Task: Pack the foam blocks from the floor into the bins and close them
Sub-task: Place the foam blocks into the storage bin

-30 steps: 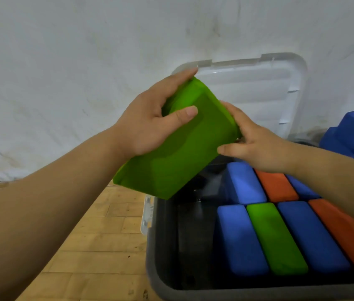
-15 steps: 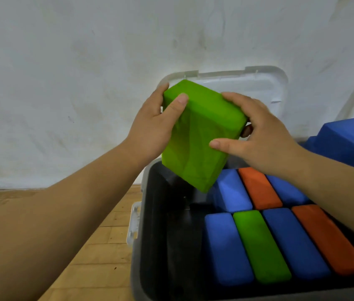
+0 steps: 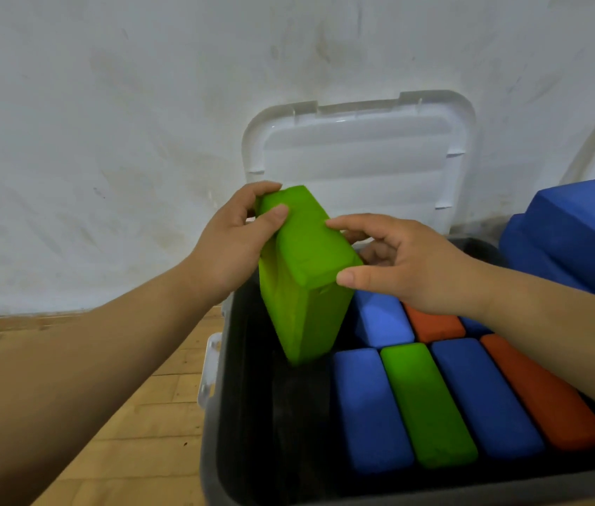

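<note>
The green block is now standing up on its end, tipped a little. A second ago it was up in the air over the bin, lying more on its side. Since then it has been turned and brought down, and its bottom end now dips into the bare gap at the left side of the bin. I think that means this block is nearly packed. It only needs to slide down next to the others.

The block is bright green, thick and long, with soft round corners. It looks light and a bit squishy.

The left hand grips the top far corner, with the thumb on the front and the fingers behind. The right hand holds the top end too, one finger on top and the thumb at the near corner.

Inside the bin, blocks already lie in neat rows: a blue block, a green one, another blue and an orange one, with more behind. The white lid stands open against the wall. More big blue blocks sit off to the right. The wooden floor is on the left.
</note>
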`<action>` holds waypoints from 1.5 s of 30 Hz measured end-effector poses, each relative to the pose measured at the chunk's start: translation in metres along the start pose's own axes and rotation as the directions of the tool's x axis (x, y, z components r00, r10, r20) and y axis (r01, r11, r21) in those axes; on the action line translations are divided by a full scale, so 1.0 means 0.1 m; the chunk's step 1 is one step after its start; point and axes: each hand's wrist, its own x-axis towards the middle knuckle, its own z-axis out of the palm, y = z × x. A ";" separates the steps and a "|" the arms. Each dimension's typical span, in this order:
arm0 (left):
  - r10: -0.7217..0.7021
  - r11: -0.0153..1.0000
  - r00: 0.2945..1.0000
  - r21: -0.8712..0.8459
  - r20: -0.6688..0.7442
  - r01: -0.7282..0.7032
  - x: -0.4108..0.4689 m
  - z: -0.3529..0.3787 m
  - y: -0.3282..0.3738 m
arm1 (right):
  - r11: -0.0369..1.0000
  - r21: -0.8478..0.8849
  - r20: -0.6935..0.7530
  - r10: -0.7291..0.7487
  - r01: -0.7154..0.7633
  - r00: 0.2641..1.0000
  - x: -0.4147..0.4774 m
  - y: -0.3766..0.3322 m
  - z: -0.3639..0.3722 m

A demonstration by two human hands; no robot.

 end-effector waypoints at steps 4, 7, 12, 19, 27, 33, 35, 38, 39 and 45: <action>-0.044 0.999 0.998 -0.005 0.050 0.044 -0.08 0.07 -0.24 | 0.995 0.030 0.041 0.094 -0.095 0.995 -0.04 0.17 0.09; -0.067 0.998 0.995 -0.009 0.074 0.068 -0.10 0.11 -0.35 | 0.990 0.042 0.075 0.134 -0.137 0.988 -0.07 0.24 0.17; -0.125 0.992 0.980 0.040 0.153 0.121 -0.14 0.14 -0.53 | 0.980 -0.043 0.089 0.198 -0.195 0.976 -0.14 0.27 0.32; -0.282 0.948 0.892 0.249 0.354 0.201 -0.47 0.21 -0.95 | 0.933 -0.267 0.272 0.312 -0.240 0.910 -0.36 0.55 0.53; -0.472 0.675 0.675 0.725 0.567 -0.136 -0.49 0.29 -0.84 | 0.780 -0.620 0.343 0.174 0.084 0.923 -0.50 0.88 0.67; -0.432 0.537 0.746 0.809 0.507 -0.239 -0.41 0.28 -0.84 | 0.755 -0.654 0.339 0.238 0.046 0.910 -0.45 0.87 0.68; -0.407 0.492 0.775 0.831 0.484 -0.261 -0.38 0.29 -0.85 | 0.738 -0.673 0.366 0.266 0.056 0.892 -0.41 0.81 0.66; -0.414 0.455 0.794 0.856 0.446 -0.243 -0.33 0.27 -0.82 | 0.724 -0.689 0.359 0.302 0.033 0.883 -0.33 0.71 0.54; -0.426 0.457 0.790 0.858 0.442 -0.233 -0.31 0.27 -0.80 | 0.724 -0.689 0.333 0.297 0.015 0.895 -0.31 0.67 0.48; -0.325 0.532 0.848 0.822 0.418 -0.201 -0.19 0.46 -0.53 | 0.481 -0.874 0.098 0.317 -0.071 0.943 -0.23 0.35 -0.07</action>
